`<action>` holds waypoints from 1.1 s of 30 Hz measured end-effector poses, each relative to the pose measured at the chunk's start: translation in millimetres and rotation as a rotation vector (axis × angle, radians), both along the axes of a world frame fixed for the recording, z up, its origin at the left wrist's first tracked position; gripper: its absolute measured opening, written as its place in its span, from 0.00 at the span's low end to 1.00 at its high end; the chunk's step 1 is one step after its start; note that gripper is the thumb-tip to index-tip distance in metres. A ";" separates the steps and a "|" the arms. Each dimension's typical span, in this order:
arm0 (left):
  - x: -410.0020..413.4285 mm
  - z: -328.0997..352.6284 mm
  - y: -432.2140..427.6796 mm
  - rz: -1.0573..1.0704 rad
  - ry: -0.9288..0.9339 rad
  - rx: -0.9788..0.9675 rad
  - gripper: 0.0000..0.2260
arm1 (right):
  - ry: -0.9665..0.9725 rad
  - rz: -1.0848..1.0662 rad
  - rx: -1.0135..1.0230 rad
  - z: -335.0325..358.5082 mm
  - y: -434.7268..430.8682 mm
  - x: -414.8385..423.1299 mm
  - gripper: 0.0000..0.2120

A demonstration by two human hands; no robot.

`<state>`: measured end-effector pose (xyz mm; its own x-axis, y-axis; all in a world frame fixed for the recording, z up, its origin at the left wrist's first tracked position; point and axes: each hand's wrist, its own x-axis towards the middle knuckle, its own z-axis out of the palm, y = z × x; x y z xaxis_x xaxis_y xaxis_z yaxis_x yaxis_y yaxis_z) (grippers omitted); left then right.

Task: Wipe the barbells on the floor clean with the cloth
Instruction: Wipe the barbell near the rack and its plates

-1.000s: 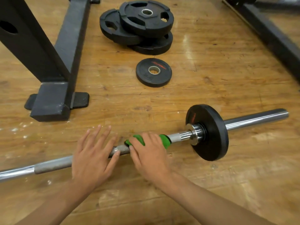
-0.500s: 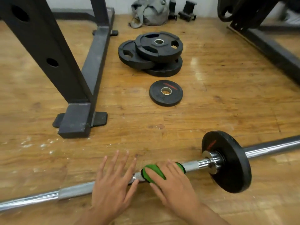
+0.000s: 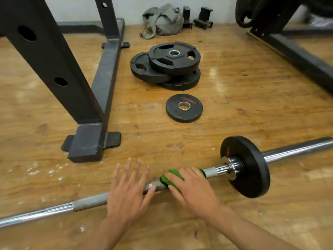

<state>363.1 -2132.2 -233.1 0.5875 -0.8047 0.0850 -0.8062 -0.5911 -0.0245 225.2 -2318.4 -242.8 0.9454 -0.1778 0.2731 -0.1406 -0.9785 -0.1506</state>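
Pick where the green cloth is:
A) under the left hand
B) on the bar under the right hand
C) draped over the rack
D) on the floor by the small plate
B: the cloth sits on the bar under the right hand, while the left hand lies flat on bare bar.

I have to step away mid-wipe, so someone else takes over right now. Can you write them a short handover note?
Left hand: flat, fingers straight, pressing the barbell down.
Right hand: grips the green cloth round the barbell, near the mounted plate.
Done: how much is already clean does not show.
Left: likely the barbell's length left of the hands and its end past the mounted plate.
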 end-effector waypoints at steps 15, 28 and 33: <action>48.9 -1.8 -29.6 0.077 -0.047 -0.031 0.34 | 0.061 -0.064 -0.031 -1.7 -51.6 24.4 0.20; 57.7 -8.2 -35.1 0.057 -0.068 -0.107 0.30 | 0.058 -0.167 -0.058 -3.7 -73.1 35.8 0.20; 31.5 -28.2 -29.6 0.105 -0.051 -0.181 0.29 | -0.071 -0.502 0.132 -2.2 -49.9 50.2 0.20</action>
